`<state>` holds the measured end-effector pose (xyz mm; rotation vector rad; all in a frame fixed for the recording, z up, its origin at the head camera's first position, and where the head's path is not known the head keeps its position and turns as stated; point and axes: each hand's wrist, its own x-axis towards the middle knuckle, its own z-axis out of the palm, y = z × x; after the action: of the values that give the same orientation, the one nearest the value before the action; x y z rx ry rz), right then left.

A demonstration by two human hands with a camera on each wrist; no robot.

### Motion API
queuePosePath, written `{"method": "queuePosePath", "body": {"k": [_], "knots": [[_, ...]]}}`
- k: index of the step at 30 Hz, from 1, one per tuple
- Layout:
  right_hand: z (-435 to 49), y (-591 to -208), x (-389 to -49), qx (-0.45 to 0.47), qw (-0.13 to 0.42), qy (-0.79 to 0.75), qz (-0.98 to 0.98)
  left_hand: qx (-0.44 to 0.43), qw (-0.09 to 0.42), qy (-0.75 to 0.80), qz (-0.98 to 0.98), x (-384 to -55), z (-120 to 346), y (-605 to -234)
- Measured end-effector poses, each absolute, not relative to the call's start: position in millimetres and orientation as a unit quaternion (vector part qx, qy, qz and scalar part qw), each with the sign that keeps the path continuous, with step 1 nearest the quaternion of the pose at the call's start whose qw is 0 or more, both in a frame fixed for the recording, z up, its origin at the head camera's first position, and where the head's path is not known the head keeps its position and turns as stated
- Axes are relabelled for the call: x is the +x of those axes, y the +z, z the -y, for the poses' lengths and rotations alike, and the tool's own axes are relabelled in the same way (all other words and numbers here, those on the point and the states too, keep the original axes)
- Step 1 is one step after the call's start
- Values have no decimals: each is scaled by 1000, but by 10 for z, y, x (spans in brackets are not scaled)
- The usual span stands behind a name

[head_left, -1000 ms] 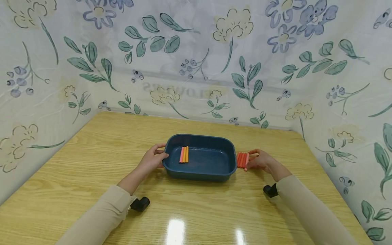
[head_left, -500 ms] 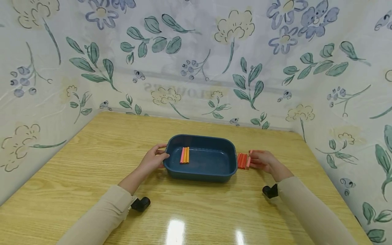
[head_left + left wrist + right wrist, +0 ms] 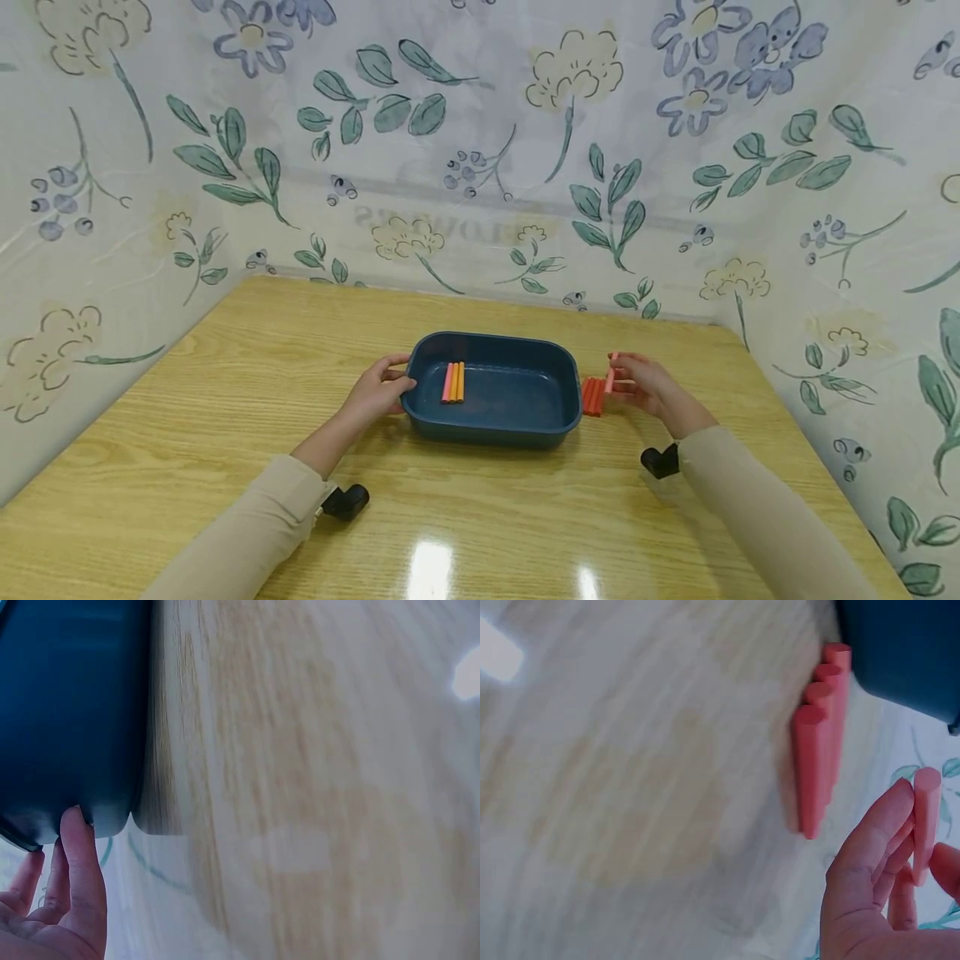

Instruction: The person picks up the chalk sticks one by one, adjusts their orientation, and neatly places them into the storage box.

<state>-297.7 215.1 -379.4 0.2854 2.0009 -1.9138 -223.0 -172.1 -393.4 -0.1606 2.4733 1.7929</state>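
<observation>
A deep blue rectangular tub (image 3: 491,435) stands mid-table, and my left hand (image 3: 373,389) holds its left end with thumb and fingers. In the left wrist view, the fingertips (image 3: 76,825) of this hand meet the tub's dark wall (image 3: 75,727). Just past the tub's right end, my right hand (image 3: 647,385) pinches a pink stick of chalk (image 3: 926,817) upright between thumb and fingers, raised off the table. Beside it several red chalk sticks (image 3: 592,396) lie side by side against the tub. Inside the tub, at its left, lie a pink chalk stick (image 3: 447,383) and two orange ones (image 3: 457,383).
The wooden tabletop (image 3: 480,508) runs back to a floral cloth (image 3: 480,167) hung behind and along both sides. A black wrist device sits under each sleeve, left (image 3: 347,502) and right (image 3: 660,461). Bright glare marks the table's near part.
My right hand has drawn the pink chalk stick away from the red row and lifted it upward. The left hand and the tub have stayed in place.
</observation>
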Motion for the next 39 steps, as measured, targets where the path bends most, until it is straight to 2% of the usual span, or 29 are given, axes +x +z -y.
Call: {"method": "queuePosePath", "body": {"k": [18,39], "knots": [[-1897,-3519,-3068,102,221,-675,-696,-54,41,584,-809,-2234,1710,-3910],[-1564,-3346,-3097,128,232,-676,-688,-49,39,590,-805,-2228,1718,-3934]]}}
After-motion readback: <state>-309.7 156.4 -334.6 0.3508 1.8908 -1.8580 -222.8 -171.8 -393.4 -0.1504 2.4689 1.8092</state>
